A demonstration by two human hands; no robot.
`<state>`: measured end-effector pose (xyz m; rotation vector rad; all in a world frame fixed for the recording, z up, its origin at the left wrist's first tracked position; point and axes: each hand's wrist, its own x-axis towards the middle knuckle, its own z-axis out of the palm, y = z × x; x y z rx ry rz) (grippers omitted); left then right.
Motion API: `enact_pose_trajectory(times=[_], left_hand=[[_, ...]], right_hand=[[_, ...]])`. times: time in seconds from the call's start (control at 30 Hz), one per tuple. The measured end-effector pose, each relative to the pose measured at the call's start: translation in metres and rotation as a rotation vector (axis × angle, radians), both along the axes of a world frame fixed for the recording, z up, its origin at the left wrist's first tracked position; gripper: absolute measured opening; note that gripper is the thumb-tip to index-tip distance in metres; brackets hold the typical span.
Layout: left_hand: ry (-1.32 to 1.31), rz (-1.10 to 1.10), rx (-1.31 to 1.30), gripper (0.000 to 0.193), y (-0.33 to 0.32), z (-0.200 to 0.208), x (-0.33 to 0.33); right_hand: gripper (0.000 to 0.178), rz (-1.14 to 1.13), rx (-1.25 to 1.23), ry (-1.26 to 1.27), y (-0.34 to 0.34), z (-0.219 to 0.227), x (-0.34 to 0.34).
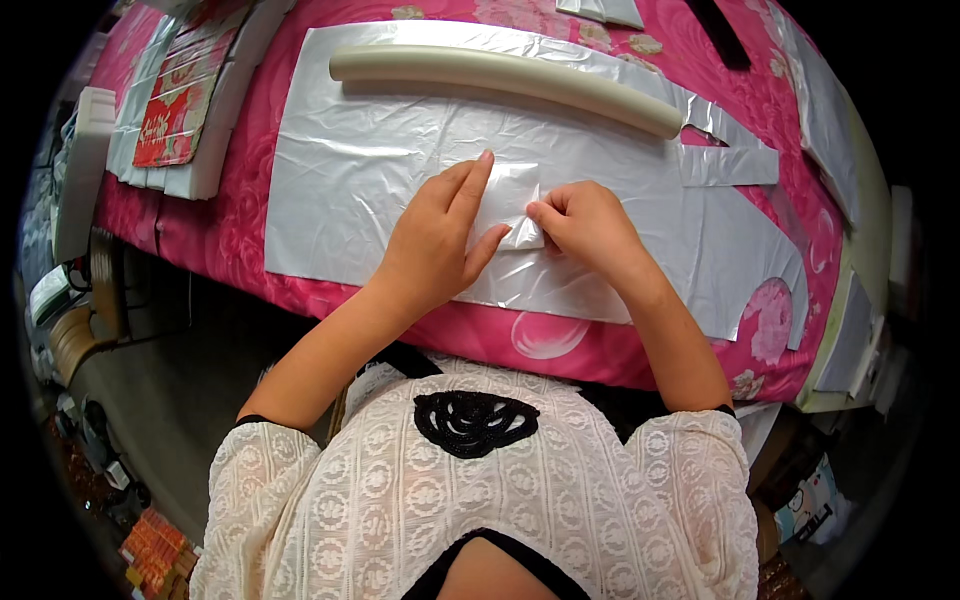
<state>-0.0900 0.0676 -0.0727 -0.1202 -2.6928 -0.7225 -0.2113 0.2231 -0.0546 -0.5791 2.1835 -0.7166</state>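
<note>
A large white plastic bag (350, 190) lies flat on the table, its two handle-like strips pointing right. On its middle rests a small folded square of white plastic (515, 183). My left hand (432, 228) lies along the left side of that square, fingers stretched out and thumb apart, the thumb reaching its lower part. At the square's right edge my right hand (592, 226) pinches the plastic between thumb and curled fingers. Beyond both hands, a long cream-coloured tube (505, 78) lies across the far part of the bag.
A pink flowered cloth (455, 340) covers the table. Stacked white packs with a red printed sheet (178, 110) stand at the far left. More flat white plastic (815, 110) lies along the right edge, near a dark bar (720, 35). A wooden chair (85, 335) stands lower left.
</note>
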Motion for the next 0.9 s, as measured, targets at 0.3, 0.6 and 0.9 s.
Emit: enact_pose_trajectory(times=[0.3, 0.6, 0.9], left_hand=[[-0.237, -0.03, -0.146, 0.111, 0.031, -0.029, -0.005], [-0.189, -0.043, -0.127, 0.115, 0.029, -0.031, -0.003], [-0.221, -0.145, 0.744, 0.044, -0.001, 0.0, 0.068]], right_hand=[[0.036, -0.043, -0.064, -0.006, 0.002, -0.009, 0.002], [0.02, 0.063, 0.025, 0.394, 0.021, 0.005, 0.024], [0.051, 0.391, -0.41, 0.834, -0.019, -0.029, 0.02]])
